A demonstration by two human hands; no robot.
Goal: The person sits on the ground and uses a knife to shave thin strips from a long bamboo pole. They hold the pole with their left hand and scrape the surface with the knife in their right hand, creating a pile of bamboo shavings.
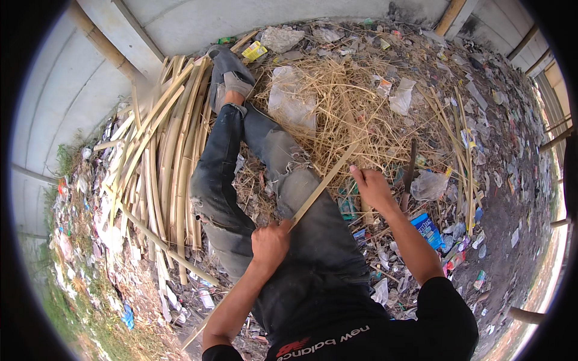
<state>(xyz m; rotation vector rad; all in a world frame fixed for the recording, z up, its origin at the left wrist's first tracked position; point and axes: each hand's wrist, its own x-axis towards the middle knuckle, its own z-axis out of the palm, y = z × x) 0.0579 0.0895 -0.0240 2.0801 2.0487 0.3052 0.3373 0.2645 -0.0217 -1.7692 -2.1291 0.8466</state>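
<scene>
My left hand (270, 243) is closed round a long, thin bamboo strip (322, 188) that slants across my thighs. One end of the strip points up and right over a straw heap; its tail runs back under my left forearm. Close to the upper end, my right hand (374, 189) hovers with the thumb apart from the partly curled fingers. I see a small gap between that thumb and the strip. The underside of the right hand is hidden. Right of it, a dark, narrow, blade-like piece (411, 171) lies on the ground.
Split bamboo lengths (174, 156) lie piled to the left of my legs. Pale shavings (343, 108) spread beyond my knees, with several thin strips (463, 156) further right. Litter, including a blue packet (428, 230), covers the ground. A grey wall (253, 15) stands behind.
</scene>
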